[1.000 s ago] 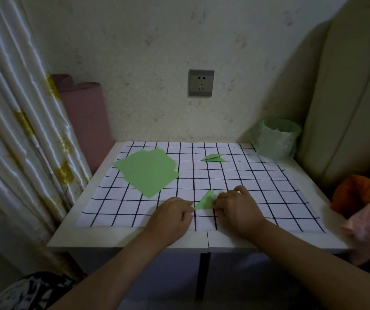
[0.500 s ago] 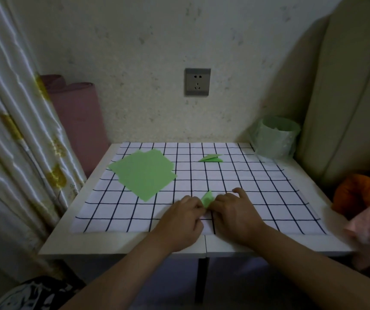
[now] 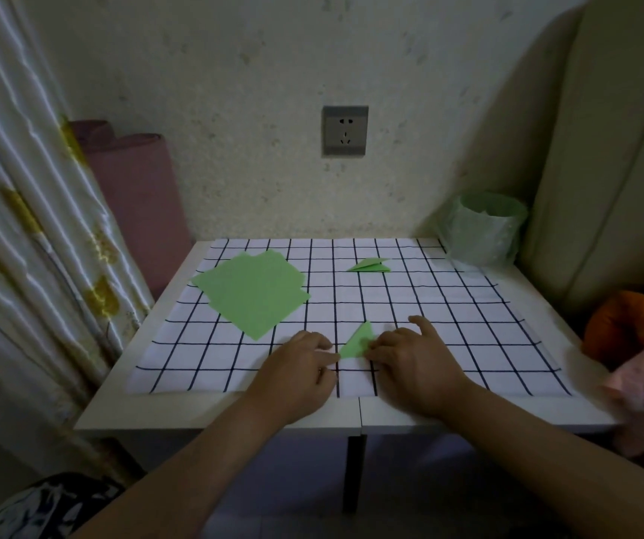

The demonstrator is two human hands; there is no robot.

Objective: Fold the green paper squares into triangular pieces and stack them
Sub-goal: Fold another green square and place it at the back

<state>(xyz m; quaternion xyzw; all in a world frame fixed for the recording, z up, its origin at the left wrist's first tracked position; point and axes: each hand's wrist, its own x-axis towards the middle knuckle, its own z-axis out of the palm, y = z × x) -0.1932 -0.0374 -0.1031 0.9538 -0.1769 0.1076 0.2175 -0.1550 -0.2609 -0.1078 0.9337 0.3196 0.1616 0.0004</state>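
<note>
A small folded green triangle [image 3: 357, 339] lies on the checked cloth [image 3: 468, 336] near the table's front edge. My left hand [image 3: 305, 363] pinches its left corner with curled fingertips. My right hand [image 3: 410, 355] holds its right edge, fingers curled down on it and the index finger lifted forward. A loose stack of flat green paper squares [image 3: 252, 289] lies at the left of the cloth. Finished folded green pieces [image 3: 371, 265] sit together at the back, right of centre.
A small bin lined with a green bag [image 3: 482, 231] stands at the back right corner. A curtain [image 3: 21, 227] hangs at the left, and a cushioned seat [image 3: 604, 149] with orange and pink cloth [image 3: 635, 344] is at the right. A wall socket [image 3: 345, 130] is straight ahead.
Half a second ago both hands were closed over the triangle, nearly hiding it. They have drawn apart, and the triangle lies flat and visible between them again.
</note>
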